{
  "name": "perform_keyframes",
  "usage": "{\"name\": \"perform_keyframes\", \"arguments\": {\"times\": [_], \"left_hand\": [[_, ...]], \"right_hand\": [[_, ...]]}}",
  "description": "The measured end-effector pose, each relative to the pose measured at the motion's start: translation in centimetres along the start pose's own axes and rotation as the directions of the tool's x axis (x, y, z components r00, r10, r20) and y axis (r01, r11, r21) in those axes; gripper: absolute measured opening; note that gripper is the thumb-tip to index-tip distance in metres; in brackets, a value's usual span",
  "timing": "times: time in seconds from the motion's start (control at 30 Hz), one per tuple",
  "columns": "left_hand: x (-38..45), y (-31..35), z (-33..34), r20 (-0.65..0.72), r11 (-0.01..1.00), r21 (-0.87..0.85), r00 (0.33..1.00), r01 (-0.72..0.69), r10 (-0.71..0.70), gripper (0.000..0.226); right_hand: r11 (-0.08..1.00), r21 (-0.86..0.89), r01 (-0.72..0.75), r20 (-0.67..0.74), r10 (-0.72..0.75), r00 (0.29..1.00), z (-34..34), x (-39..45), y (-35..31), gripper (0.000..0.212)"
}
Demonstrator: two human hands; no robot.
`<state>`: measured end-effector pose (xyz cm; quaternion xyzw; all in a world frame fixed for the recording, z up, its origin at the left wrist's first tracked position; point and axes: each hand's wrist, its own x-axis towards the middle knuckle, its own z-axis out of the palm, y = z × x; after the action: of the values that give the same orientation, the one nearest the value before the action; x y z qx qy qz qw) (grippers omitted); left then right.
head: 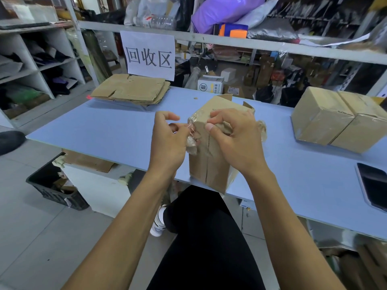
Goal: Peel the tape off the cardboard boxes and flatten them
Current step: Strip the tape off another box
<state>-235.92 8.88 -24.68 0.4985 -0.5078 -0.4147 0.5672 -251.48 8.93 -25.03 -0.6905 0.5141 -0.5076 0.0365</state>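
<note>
A small cardboard box (211,164) stands tilted at the front edge of the blue table (117,130), its top flaps partly open. My right hand (236,139) grips the box at its upper part, thumb pressed on the front face. My left hand (169,141) pinches a crumpled strip of clear tape (191,143) that still clings to the box's left upper corner. More loose tape (262,128) bulges out behind my right hand.
A stack of flattened cardboard (132,90) lies at the table's back left under a paper sign (149,55). A larger taped box (339,120) sits at the right. A phone (374,185) lies near the right front edge. A black basket (54,185) stands on the floor at left.
</note>
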Motion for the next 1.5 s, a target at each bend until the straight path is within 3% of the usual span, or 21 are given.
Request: {"name": "perform_keyframes", "arguments": {"times": [0.13,0.33,0.43,0.57,0.7,0.8,0.93,1.03,1.1,1.13,1.17,1.27,1.33,1.4,1.47,1.5], "left_hand": [[0.1,0.5,-0.1,0.138,0.992,0.084,0.987,-0.091,0.079,0.015],[1.1,1.3,-0.8,0.116,0.907,0.371,0.979,-0.199,0.167,0.037],[2.0,2.7,-1.8,0.209,0.928,0.319,0.969,-0.192,0.129,0.049],[3.6,4.0,-1.7,0.276,0.849,0.465,0.952,-0.251,0.130,0.030],[5.1,5.1,-1.4,0.338,0.825,0.540,0.941,-0.167,-0.031,0.022],[5.3,5.5,-1.0,0.297,0.802,0.580,0.954,-0.140,-0.049,0.015],[5.1,5.5,-0.1,0.305,0.583,0.754,0.948,-0.302,0.097,0.027],[5.0,5.6,0.3,0.401,0.308,0.832,0.884,-0.462,0.241,0.021],[4.6,5.7,0.2,0.459,0.189,0.838,0.849,-0.512,0.262,0.029],[4.7,5.6,0.1,0.460,0.201,0.834,0.849,-0.514,0.259,0.029],[4.9,5.3,-0.2,0.426,0.292,0.823,0.869,-0.487,0.250,0.026],[5.3,3.5,-1.1,0.220,0.757,0.605,0.966,-0.245,0.137,0.022],[5.1,1.9,-1.1,0.101,0.933,0.357,0.995,-0.047,0.012,0.022],[4.5,0.9,-0.6,0.037,0.986,0.157,0.997,0.059,-0.066,0.019],[3.9,0.4,-0.2,0.007,0.997,0.037,0.998,0.062,-0.062,0.005],[3.6,0.4,0.0,0.001,0.999,0.002,0.999,0.048,-0.048,0.010]], "right_hand": [[0.998,-0.058,0.026,-0.004,-0.026,1.000,-0.2,0.0,0.0,0.011],[0.997,-0.075,0.030,0.013,-0.030,0.999,-0.3,-0.1,0.2,0.011],[0.997,-0.067,0.044,0.016,-0.043,0.999,-0.3,-0.2,0.0,0.010],[0.994,-0.092,0.058,0.023,-0.056,0.998,0.0,-0.3,-0.2,0.010],[0.995,-0.081,0.053,0.027,-0.051,0.998,-0.2,-0.4,0.0,0.008],[0.994,-0.093,0.065,0.032,-0.062,0.998,-0.1,-0.4,-0.2,0.010],[0.995,-0.084,0.063,0.023,-0.061,0.998,0.0,-0.5,-0.1,0.012],[0.995,-0.084,0.062,0.022,-0.060,0.998,0.0,-0.5,0.0,0.012],[0.995,-0.081,0.060,0.025,-0.058,0.998,0.0,-0.5,0.0,0.011],[0.995,-0.079,0.059,0.024,-0.057,0.998,0.0,-0.4,0.1,0.011],[0.996,-0.074,0.056,0.022,-0.055,0.998,0.0,-0.4,0.1,0.010],[0.997,-0.060,0.058,0.016,-0.057,0.998,-0.1,-0.2,0.3,0.009],[0.995,-0.073,0.068,0.013,-0.067,0.998,-0.2,-0.1,0.3,0.008],[0.994,-0.089,0.061,0.000,-0.062,0.998,-0.3,-0.1,0.3,0.008],[0.991,-0.120,0.052,-0.023,-0.055,0.998,-0.4,-0.1,0.2,0.010],[0.989,-0.139,0.046,-0.030,-0.051,0.998,-0.5,-0.1,0.2,0.011]]}}
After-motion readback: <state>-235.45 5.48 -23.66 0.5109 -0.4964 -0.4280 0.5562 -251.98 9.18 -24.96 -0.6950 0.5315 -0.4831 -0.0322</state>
